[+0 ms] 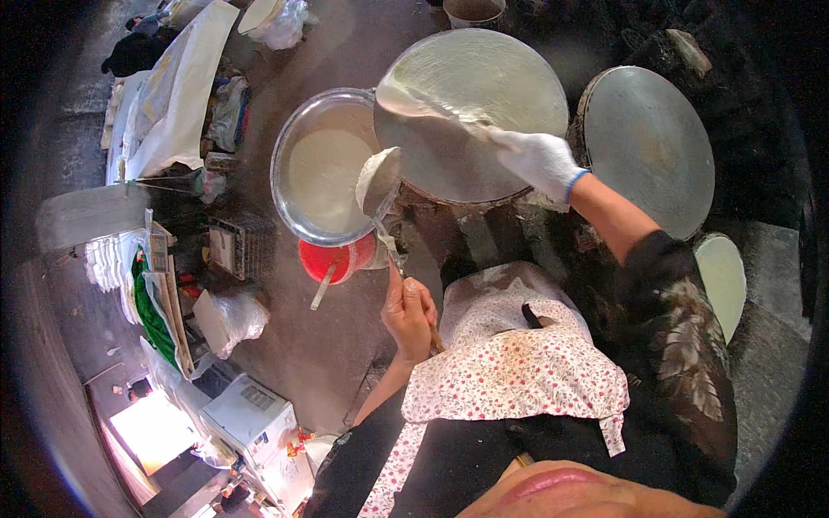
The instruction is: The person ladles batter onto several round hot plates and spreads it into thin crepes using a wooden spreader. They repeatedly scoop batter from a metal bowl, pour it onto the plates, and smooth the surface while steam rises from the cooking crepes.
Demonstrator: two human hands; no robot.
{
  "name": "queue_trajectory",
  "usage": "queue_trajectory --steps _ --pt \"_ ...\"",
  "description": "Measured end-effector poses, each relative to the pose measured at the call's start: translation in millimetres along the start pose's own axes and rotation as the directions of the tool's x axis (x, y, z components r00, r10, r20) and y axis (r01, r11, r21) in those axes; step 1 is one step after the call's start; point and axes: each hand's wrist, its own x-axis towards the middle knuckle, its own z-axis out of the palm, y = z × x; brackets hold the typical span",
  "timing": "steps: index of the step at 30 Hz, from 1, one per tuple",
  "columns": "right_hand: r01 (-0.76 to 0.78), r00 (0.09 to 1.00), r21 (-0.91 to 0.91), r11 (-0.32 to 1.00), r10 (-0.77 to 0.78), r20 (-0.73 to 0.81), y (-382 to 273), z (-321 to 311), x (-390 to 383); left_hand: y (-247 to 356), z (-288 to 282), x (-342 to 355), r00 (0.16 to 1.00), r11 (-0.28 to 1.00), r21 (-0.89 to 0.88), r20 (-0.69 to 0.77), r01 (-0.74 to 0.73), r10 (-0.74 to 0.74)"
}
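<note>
My bare left hand [410, 315] is closed around the long handle of a ladle [377, 186]. The ladle's batter-coated bowl is tilted above the right rim of a large metal pot [278, 181] of pale batter [328, 177]. In a white glove, my right hand [537, 162] is closed above a round griddle [423, 160]. Motion blur hides what it grips, a pale thing at the edge of the batter layer [484, 73]. That thin layer covers the griddle's far part, while grey metal shows along the near left.
A second round griddle [652, 151] stands at right, above a pale round disc [721, 281]. Below the pot is a red container [332, 259] with a flat stick in it. A plastic crate [237, 246], a covered table [186, 95] and a white appliance [250, 410] line the left.
</note>
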Motion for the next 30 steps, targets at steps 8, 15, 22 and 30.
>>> queue_trajectory --steps 8,15,22,30 --pt "0.032 0.996 0.074 0.997 -0.038 0.078 0.1 -9.6 1.5 5.9 16.2 -8.0 0.992 0.993 -0.042 -0.067 0.106 -0.109" --pt "-0.262 0.959 0.177 0.949 0.277 -0.064 -10.2 -33.1 5.5 3.5 9.8 -7.4 0.990 0.994 -0.037 -0.085 0.107 -0.110" --pt "-0.214 0.942 0.224 0.951 0.140 0.305 -3.0 -15.5 5.0 4.1 6.2 -7.7 0.984 0.990 0.006 -0.117 0.139 -0.137" --pt "-0.110 0.947 0.018 0.994 0.100 0.306 -12.9 -30.2 20.5 -8.0 -1.6 -3.4 0.970 0.982 -0.010 -0.151 0.191 -0.190"
